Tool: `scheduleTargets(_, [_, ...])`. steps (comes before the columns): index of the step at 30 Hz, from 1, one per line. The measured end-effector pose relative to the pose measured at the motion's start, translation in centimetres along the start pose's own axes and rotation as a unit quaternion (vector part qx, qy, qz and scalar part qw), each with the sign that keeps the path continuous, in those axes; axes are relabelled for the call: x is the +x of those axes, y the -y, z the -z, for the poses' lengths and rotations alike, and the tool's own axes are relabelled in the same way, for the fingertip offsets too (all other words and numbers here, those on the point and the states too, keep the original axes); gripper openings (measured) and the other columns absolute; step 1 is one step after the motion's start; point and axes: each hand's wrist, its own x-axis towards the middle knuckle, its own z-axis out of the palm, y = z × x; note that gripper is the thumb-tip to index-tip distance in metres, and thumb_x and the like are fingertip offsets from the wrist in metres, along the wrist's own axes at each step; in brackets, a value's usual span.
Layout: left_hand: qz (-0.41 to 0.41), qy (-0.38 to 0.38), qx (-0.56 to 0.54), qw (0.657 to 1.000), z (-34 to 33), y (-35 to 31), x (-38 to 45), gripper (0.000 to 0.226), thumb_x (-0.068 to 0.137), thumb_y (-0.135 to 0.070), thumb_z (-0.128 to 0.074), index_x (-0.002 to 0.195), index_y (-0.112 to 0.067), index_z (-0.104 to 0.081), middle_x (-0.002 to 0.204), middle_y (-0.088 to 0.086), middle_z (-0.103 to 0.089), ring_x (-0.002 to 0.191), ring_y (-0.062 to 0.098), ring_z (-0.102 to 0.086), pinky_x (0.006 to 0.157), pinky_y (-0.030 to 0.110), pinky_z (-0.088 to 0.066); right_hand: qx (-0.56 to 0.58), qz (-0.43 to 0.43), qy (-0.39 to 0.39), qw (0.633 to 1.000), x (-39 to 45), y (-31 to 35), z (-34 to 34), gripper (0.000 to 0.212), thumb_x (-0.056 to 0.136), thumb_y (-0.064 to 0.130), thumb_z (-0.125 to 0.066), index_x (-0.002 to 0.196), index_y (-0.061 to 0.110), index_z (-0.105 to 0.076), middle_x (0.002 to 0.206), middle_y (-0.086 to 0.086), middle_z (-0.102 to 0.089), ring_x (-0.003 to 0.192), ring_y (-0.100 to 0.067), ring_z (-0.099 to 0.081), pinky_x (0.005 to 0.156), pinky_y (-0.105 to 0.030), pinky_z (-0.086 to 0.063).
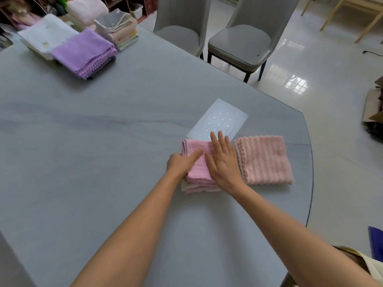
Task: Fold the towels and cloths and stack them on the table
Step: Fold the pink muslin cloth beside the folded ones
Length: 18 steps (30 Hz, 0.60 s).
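1. Nearest the camera, two bare forearms reach out over the grey tabletop (83, 162), which has faint marble veining and a curved edge on the right.
2. The left hand (182, 162) sits at the left side of a folded pink cloth (196, 160); its thumb lies flat on top, while the other fingers are hidden at the cloth's edge, so whether they curl under it I cannot tell.
3. The right hand (222, 162) lies flat on the same pink cloth, fingers straight and together, palm pressing down, gripping nothing.
4. That pink cloth tops a small stack: paler folded layers (199, 188) show beneath it at the near edge.
5. Just beside the stack, to the right, a folded peach-pink ribbed towel (267, 160) lies flat, its scalloped edge close to the right hand.
6. Just beyond the hands, a pale translucent sheet (219, 119) with an oval of small dots lies on the tabletop, its near edge tucked against the pink stack.
7. Well apart, at the far left, a folded purple cloth pile (83, 52) with scalloped edges rests partly against a white folded pile (47, 34).
8. Behind those, a stack of mixed pastel cloths (120, 32) stands, with a grey dotted piece on top.
9. Farther back, two grey upholstered chairs (242, 42) stand at the tabletop's far side on a glossy pale floor (310, 59).
10. At the far left, cluttered shelving (20, 9) holds more fabric.
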Motion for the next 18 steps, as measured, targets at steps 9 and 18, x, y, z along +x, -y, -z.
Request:
scheduleTargets(9, [-0.086, 0.109, -0.073, 0.988, 0.1, -0.8, -6.6, 0.023, 0.080, -0.019, -0.076, 0.102, -0.016, -0.068, 0.094, 0.002, -0.072, 0.080, 0.009, -0.068, 0.055, 0.016, -0.052, -0.014, -0.130, -0.082, 0.988, -2.6, -4.2, 10.8, 0.054, 0.089, 0.012, -0.059, 0.139, 0.004, -0.040, 0.139, -0.015, -0.045, 0.130, -0.029, -0.039, 0.111, -0.037, -0.029])
scheduleTargets(18, [-0.120, 0.045, -0.044, 0.991, -0.1, -2.8, -8.4, 0.027, 0.073, -0.011, -0.081, 0.098, -0.012, -0.069, 0.094, 0.005, -0.073, 0.083, 0.016, -0.069, 0.072, 0.027, -0.055, -0.331, -0.015, 0.254, 0.909, 4.5, -6.3, 12.9, 0.083, 0.073, 0.039, -0.074, 0.139, 0.014, -0.031, 0.139, -0.009, -0.044, 0.132, -0.027, -0.038, 0.118, -0.042, -0.013])
